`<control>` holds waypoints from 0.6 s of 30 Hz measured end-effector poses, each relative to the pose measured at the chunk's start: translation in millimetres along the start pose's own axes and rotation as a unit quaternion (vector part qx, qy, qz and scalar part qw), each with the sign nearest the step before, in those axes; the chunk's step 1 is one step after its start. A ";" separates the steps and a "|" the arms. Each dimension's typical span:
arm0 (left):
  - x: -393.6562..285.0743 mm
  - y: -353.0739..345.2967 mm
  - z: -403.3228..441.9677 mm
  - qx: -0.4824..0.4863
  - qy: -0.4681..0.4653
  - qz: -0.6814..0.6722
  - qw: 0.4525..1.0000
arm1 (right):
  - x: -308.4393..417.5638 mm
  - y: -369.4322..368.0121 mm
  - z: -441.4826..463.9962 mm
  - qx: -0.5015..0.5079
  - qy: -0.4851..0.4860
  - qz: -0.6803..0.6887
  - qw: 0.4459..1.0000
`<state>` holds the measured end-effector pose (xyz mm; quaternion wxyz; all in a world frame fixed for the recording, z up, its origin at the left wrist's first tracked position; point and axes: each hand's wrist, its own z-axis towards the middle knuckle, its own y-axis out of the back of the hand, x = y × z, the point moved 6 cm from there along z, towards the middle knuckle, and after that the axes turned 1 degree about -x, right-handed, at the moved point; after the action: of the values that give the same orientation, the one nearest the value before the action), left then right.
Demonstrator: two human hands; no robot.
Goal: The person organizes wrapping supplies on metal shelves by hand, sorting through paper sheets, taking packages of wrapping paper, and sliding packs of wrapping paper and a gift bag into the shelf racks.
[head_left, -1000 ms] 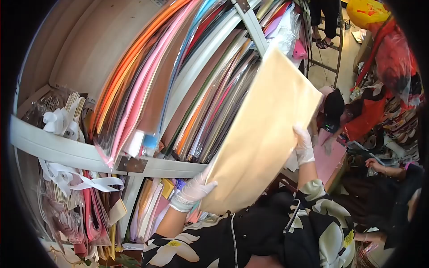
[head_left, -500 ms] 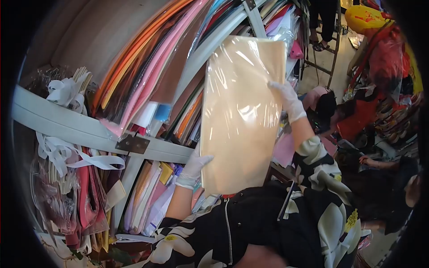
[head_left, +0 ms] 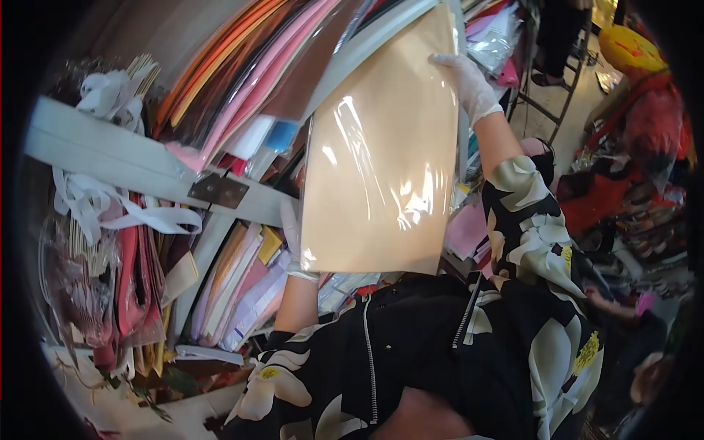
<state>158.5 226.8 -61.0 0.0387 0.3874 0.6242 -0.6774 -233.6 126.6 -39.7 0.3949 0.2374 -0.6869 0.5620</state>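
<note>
A large flat pack of beige wrapping paper (head_left: 381, 169) in a shiny clear sleeve is held up in front of my chest, slightly tilted. My right hand (head_left: 473, 88), in a white glove, grips its right edge high up, with fingertips showing on the front face. My left hand (head_left: 290, 231), also gloved in white, holds the lower left edge. Most of the left fingers are hidden behind the pack. Behind the pack, shelves hold long sheets of coloured paper (head_left: 257, 81) in orange, pink and brown.
A pale shelf rail (head_left: 110, 143) with a metal bracket (head_left: 218, 191) runs at left. White ribbon (head_left: 158, 216) and plastic-wrapped bundles hang there. Lower, more paper packs (head_left: 235, 293) stand upright. At right are a ladder (head_left: 546, 110), a yellow item (head_left: 631, 50), and other people.
The pack has moved up and slightly left in view, its top nearing the frame's upper edge. Both hands have risen with it, and the left hand shows less of its fingers in front.
</note>
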 end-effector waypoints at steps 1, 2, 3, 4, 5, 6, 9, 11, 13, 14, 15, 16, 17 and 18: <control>-0.3 4.1 -4.8 0.016 -0.001 -0.019 1.000 | 1.5 -6.2 -1.8 -0.015 -0.002 0.018 1.000; -0.1 11.2 -9.3 0.032 -0.002 -0.037 0.999 | 0.2 -12.6 -2.6 -0.031 -0.006 0.036 0.999; 0.0 16.4 -15.7 0.046 -0.003 -0.056 0.997 | -3.9 -11.3 9.6 -0.010 -0.003 0.044 0.999; -3.0 13.1 -22.1 0.011 -0.043 0.031 0.999 | -7.4 -13.8 14.4 -0.008 -0.012 0.051 0.999; -5.1 5.1 -26.6 -0.025 -0.079 0.118 0.990 | -10.3 -16.4 19.6 -0.007 -0.021 0.057 0.998; -4.8 14.3 -24.3 0.014 -0.070 0.000 0.997 | -13.6 -18.9 22.9 -0.006 -0.031 0.062 0.998; -9.9 10.4 -37.8 -0.017 -0.117 -0.044 0.992 | -10.8 -38.6 10.8 0.011 -0.015 0.059 0.998; -8.7 -3.4 -51.9 -0.064 -0.173 0.001 0.983 | -9.5 -48.7 5.6 0.005 -0.008 0.054 0.998; -7.0 -11.7 -62.9 -0.087 -0.225 0.020 0.970 | -7.0 -59.9 3.4 -0.003 -0.001 0.047 0.999; -3.5 -12.7 -62.9 -0.106 -0.184 0.086 0.973 | -7.4 -63.3 2.9 -0.007 0.000 0.044 0.999; -2.0 -11.9 -62.3 -0.125 -0.142 0.152 0.970 | -9.2 -64.0 6.3 0.000 -0.003 0.054 0.999; -2.6 -17.4 -59.7 -0.142 -0.099 0.217 0.961 | -9.8 -61.4 13.7 0.008 -0.006 0.066 0.998; -1.5 -31.9 -47.0 -0.145 -0.111 0.174 0.968 | -10.3 -58.5 22.1 0.016 -0.010 0.077 0.997; -1.6 -38.6 -35.9 -0.151 -0.119 0.177 0.965 | -11.4 -51.1 33.9 0.021 -0.023 0.087 0.996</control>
<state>156.0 266.0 -25.8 0.2903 0.3982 0.6315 -0.5987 -197.1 79.6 -21.0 0.3234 0.1975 -0.7019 0.6031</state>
